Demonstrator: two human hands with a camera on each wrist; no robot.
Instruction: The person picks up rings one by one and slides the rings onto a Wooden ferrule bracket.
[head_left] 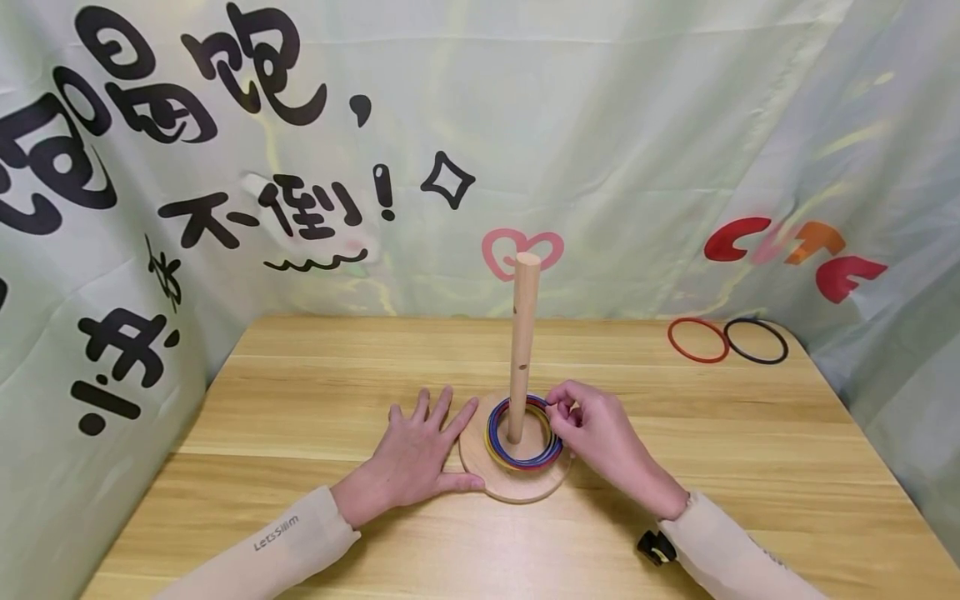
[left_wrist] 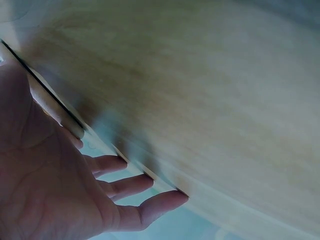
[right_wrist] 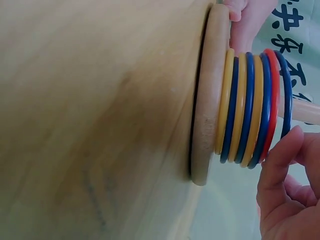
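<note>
A wooden peg [head_left: 524, 333] rises from a round wooden base [head_left: 517, 490] on the table. Around its foot lies a stack of blue, yellow and red rings [right_wrist: 258, 100], seen edge-on in the right wrist view. The right hand [head_left: 600, 429] pinches the uppermost blue ring [right_wrist: 287, 80] between thumb and index finger. That ring encircles the peg and tilts slightly, with a gap above the red ring [right_wrist: 273, 100] below it. The left hand [head_left: 412, 462] lies spread beside the base, its thumb and index finger touching the base's left edge.
At the back right of the wooden table [head_left: 315, 375] lie a red ring [head_left: 703, 361] and a dark ring [head_left: 761, 362], side by side and touching. A printed curtain [head_left: 615, 125] hangs around the back and sides. A black device [head_left: 656, 548] sits at the right wrist.
</note>
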